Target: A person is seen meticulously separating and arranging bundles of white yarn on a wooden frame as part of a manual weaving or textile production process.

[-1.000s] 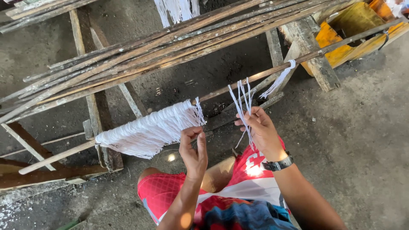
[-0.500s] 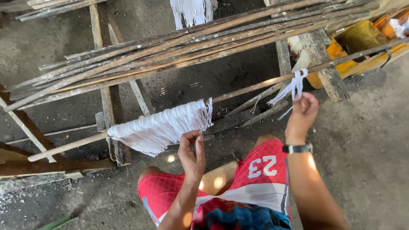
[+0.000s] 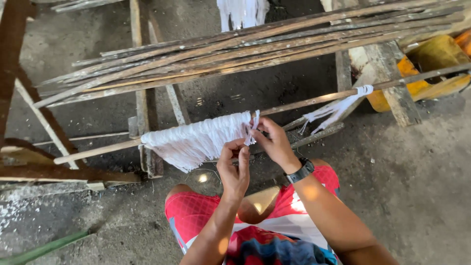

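At the bottom of the frame we see our own lap, in red and white patterned shorts [image 3: 274, 216], with both forearms reaching up toward the middle. Our left hand [image 3: 234, 169] rises just below centre, fingers curled and pinched on the right end of a bundle of white strings [image 3: 198, 140]. Our right hand [image 3: 274, 142], a black wristwatch [image 3: 300, 172] on its wrist, meets it from the right, its fingertips closed on the same strands at the bundle's edge; the two hands are touching or nearly so. The white strings hang in a dense fringe from a thin wooden rod [image 3: 98, 149] that runs from the left-middle up toward the right edge. Further right along that rod, a small separate tuft of white strings [image 3: 338, 108] is tied on, well apart from the hands. Beyond it, a bundle of long bamboo sticks [image 3: 245, 54] crosses the upper half of the frame over a wooden frame [image 3: 392, 83]. A yellow container [image 3: 431, 59] sits at upper right, and more white strands [image 3: 243, 12] hang at the top centre above the grey concrete floor [image 3: 417, 186].
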